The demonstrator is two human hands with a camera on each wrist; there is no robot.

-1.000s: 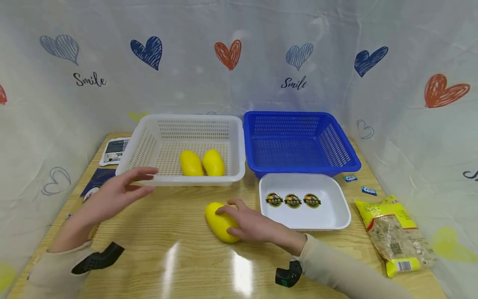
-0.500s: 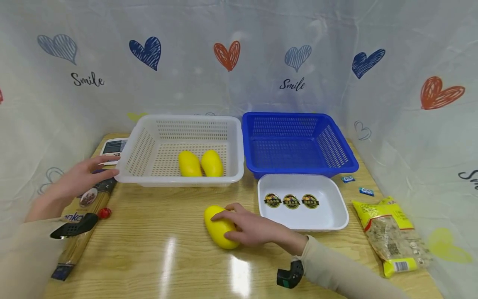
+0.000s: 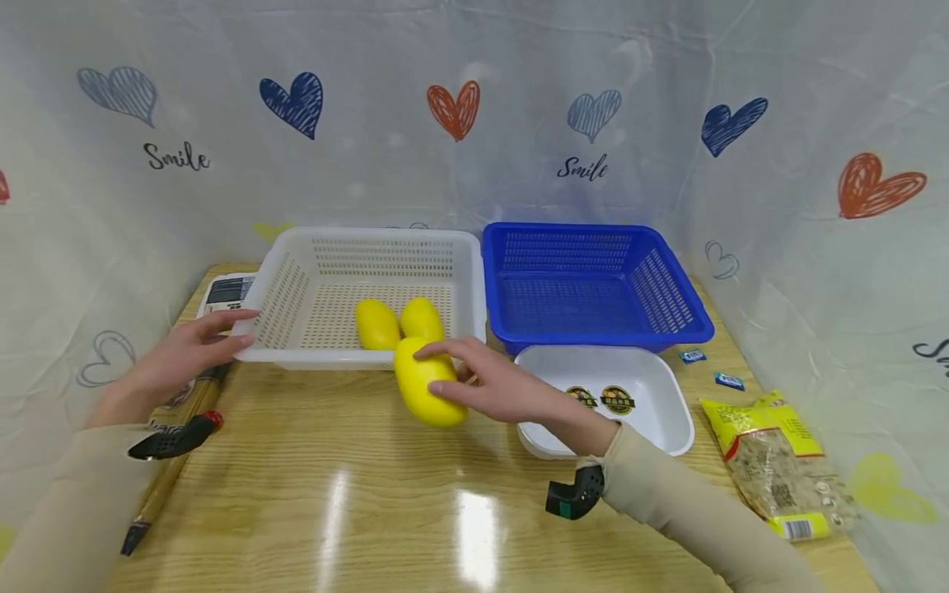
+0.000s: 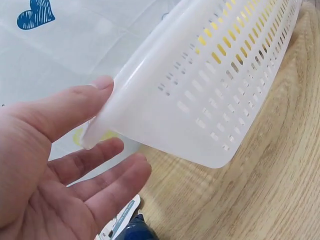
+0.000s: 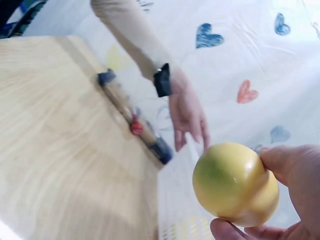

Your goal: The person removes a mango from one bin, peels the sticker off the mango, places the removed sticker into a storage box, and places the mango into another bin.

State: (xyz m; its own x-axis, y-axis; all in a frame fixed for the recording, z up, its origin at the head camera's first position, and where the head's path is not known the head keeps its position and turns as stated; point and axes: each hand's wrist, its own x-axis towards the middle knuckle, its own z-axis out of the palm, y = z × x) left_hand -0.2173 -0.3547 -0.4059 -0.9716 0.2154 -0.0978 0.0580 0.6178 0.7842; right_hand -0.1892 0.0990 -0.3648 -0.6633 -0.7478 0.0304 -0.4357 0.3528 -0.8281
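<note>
My right hand (image 3: 493, 379) grips a yellow mango (image 3: 418, 391), lifted off the table just in front of the white basket (image 3: 356, 357). The right wrist view shows a greenish patch on this mango (image 5: 235, 182), with thumb and fingers on either side of it. Two more mangoes, the left one (image 3: 378, 325) and the right one (image 3: 421, 315), lie side by side inside the basket. At the basket's front left corner, my left hand (image 3: 181, 362) holds the rim. In the left wrist view the thumb (image 4: 82, 102) lies over the rim and the fingers sit below it.
Right of the white basket stands a blue basket (image 3: 586, 338). Before it lies a white tray (image 3: 660, 412) with round black-and-gold stickers (image 3: 618, 400). A yellow bag (image 3: 786, 469) and two small blue packets are at the right. A long pack (image 3: 170, 473) with a red ball lies left.
My right hand has lifted the mango from the table and moved it toward the white basket. My left hand went left, then came to that basket's rim.
</note>
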